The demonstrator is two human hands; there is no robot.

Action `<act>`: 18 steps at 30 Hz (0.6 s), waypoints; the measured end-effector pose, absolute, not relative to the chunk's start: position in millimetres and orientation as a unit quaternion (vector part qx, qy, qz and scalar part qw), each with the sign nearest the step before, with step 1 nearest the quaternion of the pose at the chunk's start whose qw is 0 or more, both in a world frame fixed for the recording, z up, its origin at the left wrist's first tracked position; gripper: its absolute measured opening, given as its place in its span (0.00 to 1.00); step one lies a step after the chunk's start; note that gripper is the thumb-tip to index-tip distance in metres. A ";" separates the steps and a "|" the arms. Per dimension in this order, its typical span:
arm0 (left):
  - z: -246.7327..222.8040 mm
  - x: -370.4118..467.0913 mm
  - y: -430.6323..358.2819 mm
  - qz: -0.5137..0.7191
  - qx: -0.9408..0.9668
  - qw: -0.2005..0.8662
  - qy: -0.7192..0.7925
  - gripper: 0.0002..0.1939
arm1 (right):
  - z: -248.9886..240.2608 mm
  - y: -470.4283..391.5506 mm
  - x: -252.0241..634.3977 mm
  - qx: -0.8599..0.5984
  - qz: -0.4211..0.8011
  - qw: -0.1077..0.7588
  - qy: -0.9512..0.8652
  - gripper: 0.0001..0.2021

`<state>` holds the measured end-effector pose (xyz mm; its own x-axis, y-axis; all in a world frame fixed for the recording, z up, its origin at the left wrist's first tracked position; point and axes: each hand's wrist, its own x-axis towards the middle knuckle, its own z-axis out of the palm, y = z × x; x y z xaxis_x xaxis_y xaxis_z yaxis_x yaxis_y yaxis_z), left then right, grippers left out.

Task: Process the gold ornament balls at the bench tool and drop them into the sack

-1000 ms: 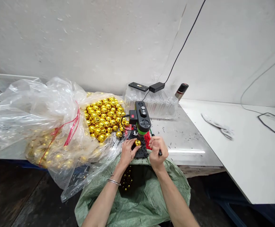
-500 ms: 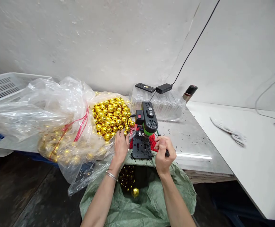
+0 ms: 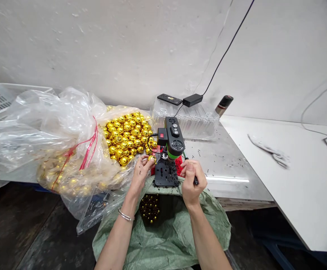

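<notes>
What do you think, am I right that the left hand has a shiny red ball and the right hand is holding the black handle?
Not quite: the ball in the left hand is shiny gold, not red. The head view shows that. The right hand is holding the black handle, just as you said.

On our smooth grey metal bench (image 3: 222, 165), middle: one upright black-and-green machine (image 3: 174, 137). To its left we list round golden balls (image 3: 126, 135), in a clear plastic bag (image 3: 67, 112); far left, behind the bag, a white slatted basket (image 3: 0, 98). Behind the machine: clear plastic boxes (image 3: 191, 127), a black rectangular adapter (image 3: 193, 100) on top. Before it: an open green woven sack (image 3: 163, 247). Right: our flat white bench (image 3: 298, 168).
</notes>
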<state>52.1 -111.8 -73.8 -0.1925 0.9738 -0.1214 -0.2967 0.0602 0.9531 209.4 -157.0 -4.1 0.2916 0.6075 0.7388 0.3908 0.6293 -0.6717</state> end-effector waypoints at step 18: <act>-109.9 97.5 -128.4 0.468 0.627 0.252 0.570 0.17 | -7.6 -157.3 216.9 -0.395 0.032 0.660 -0.638 0.14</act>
<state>97.5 -128.4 -109.9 -0.0876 0.9502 0.2990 0.4780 -0.2232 0.8495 216.9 -157.3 -7.6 0.1843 0.5467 0.8168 0.4620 0.6854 -0.5629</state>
